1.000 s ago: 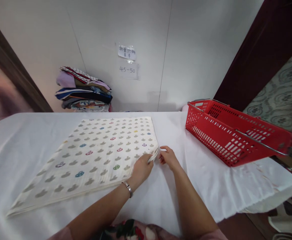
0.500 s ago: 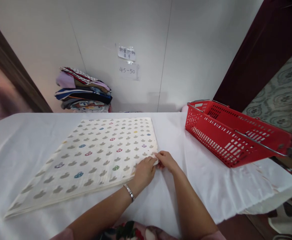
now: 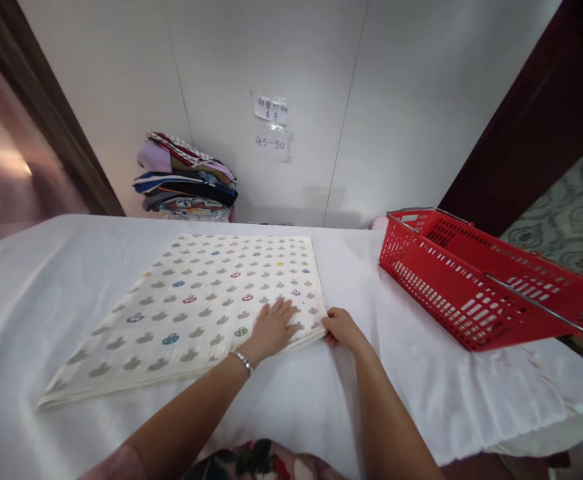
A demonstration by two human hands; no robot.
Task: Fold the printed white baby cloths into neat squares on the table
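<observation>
A folded cream cloth (image 3: 206, 300) printed with small grey and coloured shapes lies flat on the white-covered table (image 3: 46, 267). My left hand (image 3: 272, 327) rests palm down on the cloth's near right corner, fingers spread; a bracelet sits on that wrist. My right hand (image 3: 340, 327) is at the same corner's edge, fingers curled against the cloth's side, pinching it.
A red plastic basket (image 3: 476, 283) with metal handles stands on the table at the right, near its edge. A stack of folded fabrics (image 3: 186, 177) sits at the back against the white wall, below two paper labels (image 3: 272, 127). A dark door frame rises at right.
My left hand has let go of the corner and flattened onto the cloth. The right hand stays at the corner edge. The view has shifted slightly.
</observation>
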